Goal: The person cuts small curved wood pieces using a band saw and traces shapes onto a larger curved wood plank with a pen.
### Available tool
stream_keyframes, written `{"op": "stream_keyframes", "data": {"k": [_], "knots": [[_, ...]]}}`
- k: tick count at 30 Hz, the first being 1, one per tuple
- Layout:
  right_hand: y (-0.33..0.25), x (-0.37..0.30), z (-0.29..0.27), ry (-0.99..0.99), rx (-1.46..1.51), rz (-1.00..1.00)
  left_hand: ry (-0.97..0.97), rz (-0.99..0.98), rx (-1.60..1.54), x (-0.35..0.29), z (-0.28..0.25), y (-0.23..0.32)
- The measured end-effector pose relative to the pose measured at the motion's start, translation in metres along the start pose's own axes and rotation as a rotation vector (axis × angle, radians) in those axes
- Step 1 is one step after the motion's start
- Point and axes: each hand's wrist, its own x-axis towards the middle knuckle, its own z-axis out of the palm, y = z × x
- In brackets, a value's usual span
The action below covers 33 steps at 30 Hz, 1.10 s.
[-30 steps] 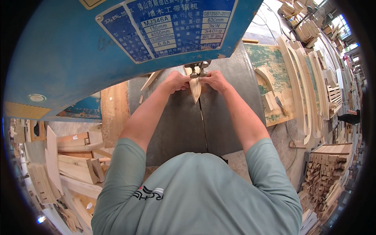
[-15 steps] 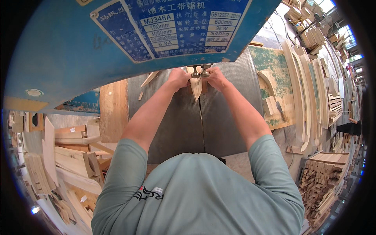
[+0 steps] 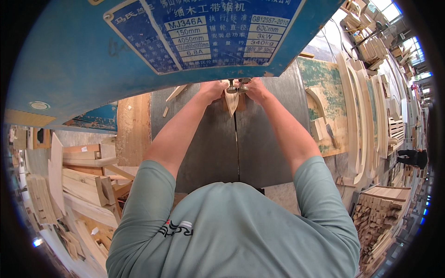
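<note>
A pale wooden piece [image 3: 232, 103] with a pointed near end lies on the grey ribbed table [image 3: 204, 148] of a band saw, under its blue housing [image 3: 88, 60]. My left hand [image 3: 213, 90] grips the piece from the left, fingers bent. From the right, my right hand [image 3: 256, 88] closes on it, its fingertips partly behind the metal guide knobs [image 3: 236, 87]. A browner wooden part [image 3: 241, 103] shows beside the pointed end. The housing hides the far end of the piece, and I cannot make out the blade.
Thin wood offcuts [image 3: 175, 92] lie on the table left of my hand. On the right, a green-stained board [image 3: 322, 78] carries a curved wooden part [image 3: 317, 99]. Stacked strips [image 3: 380, 208] and lumber [image 3: 83, 183] flank me. A person in dark clothes [image 3: 412, 158] is far right.
Both hands and the wooden piece have shifted slightly away from me, though the view has moved a little too. The person at far right shows more fully.
</note>
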Motion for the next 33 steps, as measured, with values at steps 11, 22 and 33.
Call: {"op": "stream_keyframes", "data": {"k": [11,22,33], "knots": [[-0.005,0.007,-0.006,0.012,-0.470,-0.210,-0.097,-0.134,-0.215,-0.012,-0.011,0.026],[-0.043,0.002,0.013,0.045,-0.130,0.071,-0.018,0.065,-0.103,0.047,0.002,-0.021],[-0.087,0.009,0.014,0.216,-0.014,-0.026,0.107,0.184,0.100,0.055,-0.016,-0.027]]}}
